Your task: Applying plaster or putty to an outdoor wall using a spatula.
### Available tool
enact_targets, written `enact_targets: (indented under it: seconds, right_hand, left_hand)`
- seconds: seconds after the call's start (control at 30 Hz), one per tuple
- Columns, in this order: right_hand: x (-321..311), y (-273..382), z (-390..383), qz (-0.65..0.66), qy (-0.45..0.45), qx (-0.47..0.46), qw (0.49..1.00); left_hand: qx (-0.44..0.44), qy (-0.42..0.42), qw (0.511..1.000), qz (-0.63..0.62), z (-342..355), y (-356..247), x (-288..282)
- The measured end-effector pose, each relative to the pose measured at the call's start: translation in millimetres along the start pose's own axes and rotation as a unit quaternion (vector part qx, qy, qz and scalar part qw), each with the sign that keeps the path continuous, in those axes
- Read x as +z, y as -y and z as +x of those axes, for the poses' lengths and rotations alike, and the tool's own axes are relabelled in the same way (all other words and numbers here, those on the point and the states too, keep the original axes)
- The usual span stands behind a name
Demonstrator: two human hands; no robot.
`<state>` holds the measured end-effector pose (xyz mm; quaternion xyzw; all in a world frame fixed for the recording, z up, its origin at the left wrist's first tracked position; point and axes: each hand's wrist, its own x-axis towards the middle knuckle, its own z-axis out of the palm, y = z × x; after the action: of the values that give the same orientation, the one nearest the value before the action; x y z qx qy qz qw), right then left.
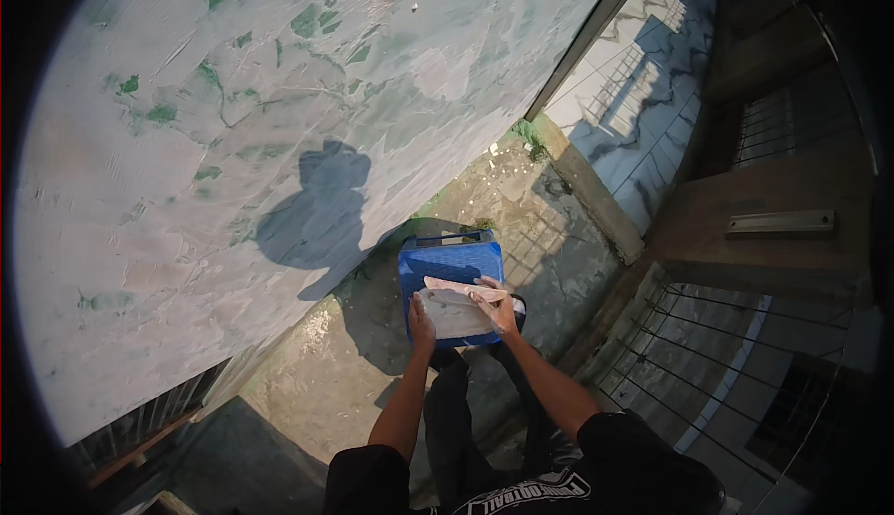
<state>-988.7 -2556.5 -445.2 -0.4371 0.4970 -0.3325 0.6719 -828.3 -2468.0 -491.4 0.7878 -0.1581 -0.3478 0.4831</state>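
A blue plastic stool or crate-like stand (477, 259) is in front of me near the wall's foot. Over its top is a whitish, flat-looking packet or slab (452, 321); its exact kind is unclear. A pale pinkish strip (449, 285) crosses its far edge, and I cannot tell whether it is a folded rim or a separate piece. My left hand (422, 325) grips the packet's left side. At the right end, my right hand (496, 311) has its fingers closed on the pinkish strip. Both hands look dusted with white.
A large wall (186, 208) with whitish coating and green patches rises at left and ahead. A low concrete ledge (591, 184) borders marble-look tiles (629, 96). At right are a wooden panel (759, 203) and a wire grid (708, 357). White crumbs lie on the concrete floor (312, 366).
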Motion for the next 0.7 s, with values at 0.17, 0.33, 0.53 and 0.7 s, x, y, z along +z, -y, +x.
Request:
enact_targets:
  seconds: [0.17,0.33,0.53,0.7]
  right_hand:
    - [-29.6,-42.0,2.1,-0.097,-0.022,0.013,0.995]
    - [-26.3,-51.4,-2.5,-0.078,-0.002,-0.007,0.997]
    - [-68.0,-53.5,-5.7,-0.331,-0.02,-0.202,0.922]
    - [-64.2,-59.5,2.8,-0.062,-0.172,0.035,0.982]
  left_hand:
    - [0.129,-0.045,0.978,0.161,-7.1,13.5,29.7]
    - [0.128,-0.031,0.961,0.243,-10.1,5.1,17.1]
    - [0.165,-0.053,0.96,0.22,0.3,19.7,3.4]
    - [-0.031,0.034,0.999,0.016,44.6,65.2,-32.0]
